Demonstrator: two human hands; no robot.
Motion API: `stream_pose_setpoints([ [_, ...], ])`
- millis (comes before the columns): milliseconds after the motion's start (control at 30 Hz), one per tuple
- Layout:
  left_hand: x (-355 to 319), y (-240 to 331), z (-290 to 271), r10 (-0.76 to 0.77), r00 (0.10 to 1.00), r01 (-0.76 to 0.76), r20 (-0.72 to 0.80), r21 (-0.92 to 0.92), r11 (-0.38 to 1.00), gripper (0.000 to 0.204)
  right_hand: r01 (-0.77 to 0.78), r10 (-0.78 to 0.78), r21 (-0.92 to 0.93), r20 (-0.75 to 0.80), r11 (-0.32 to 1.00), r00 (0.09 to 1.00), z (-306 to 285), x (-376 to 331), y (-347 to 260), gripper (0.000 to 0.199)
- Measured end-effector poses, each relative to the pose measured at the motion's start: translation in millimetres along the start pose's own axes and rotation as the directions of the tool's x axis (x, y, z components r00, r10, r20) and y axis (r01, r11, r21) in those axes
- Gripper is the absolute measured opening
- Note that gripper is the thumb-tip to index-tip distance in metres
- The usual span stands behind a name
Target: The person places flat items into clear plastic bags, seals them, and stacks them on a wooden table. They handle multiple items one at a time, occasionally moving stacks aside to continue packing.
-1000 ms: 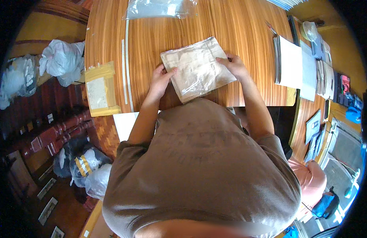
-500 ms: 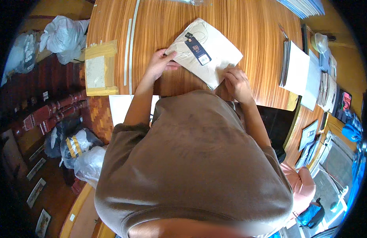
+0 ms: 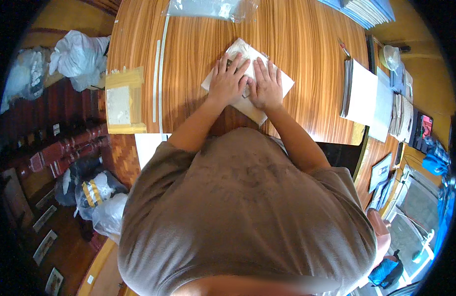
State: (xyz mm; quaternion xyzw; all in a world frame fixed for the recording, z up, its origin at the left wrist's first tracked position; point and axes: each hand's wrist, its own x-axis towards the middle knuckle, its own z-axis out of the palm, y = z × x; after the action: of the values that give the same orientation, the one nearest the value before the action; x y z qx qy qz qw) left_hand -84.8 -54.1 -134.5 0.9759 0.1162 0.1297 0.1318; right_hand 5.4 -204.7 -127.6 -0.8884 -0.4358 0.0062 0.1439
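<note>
At upper centre, I read the left hand (image 3: 229,83), previously pinching an edge, now flat, fingers spread; the pale packet (image 3: 252,109), beneath both hands; the right hand (image 3: 265,87), fingers slightly apart. Handling apparently shifts to pressing.

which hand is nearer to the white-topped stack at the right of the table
Your right hand. It rests on the pale package, left of the white-topped stack; your left hand rests on the same package, farther left.
</note>
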Motion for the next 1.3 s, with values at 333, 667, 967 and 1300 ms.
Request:
stream_pose_setpoints([
  [333, 54.9, -6.1, -16.0, -0.03, 0.999, 0.035, 0.035, -0.139, 0.99, 0.055, 0.032, -0.034, 0.025, 0.063, 0.999, 0.997, 0.0, 3.4, 11.1, 0.069],
  [667, 18.0, 5.7, -26.1, -0.24, 0.955, 0.145, -0.173, -0.432, 0.89, 0.075, 0.204, -0.216, 0.111, 0.112, 0.973, 0.97, -54.7, -36.5, 36.8, 0.09],
  [967, -84.6, 110.0, -24.1, -0.817, 0.577, 0.441, 0.003, -0.843, 0.308, 0.065, -0.084, 0.092, -0.039, 0.316, 0.996, 0.944, -88.3, -53.4, 82.7, 0.067],
  [1300, -102.6, 156.9, 3.3, -0.749, 0.571, 0.454, 0.337, -0.889, -0.054, 0.042, -0.515, -0.228, 0.6, 0.757, 0.612, 0.612, -74.2, -14.1, 148.3, 0.064],
])
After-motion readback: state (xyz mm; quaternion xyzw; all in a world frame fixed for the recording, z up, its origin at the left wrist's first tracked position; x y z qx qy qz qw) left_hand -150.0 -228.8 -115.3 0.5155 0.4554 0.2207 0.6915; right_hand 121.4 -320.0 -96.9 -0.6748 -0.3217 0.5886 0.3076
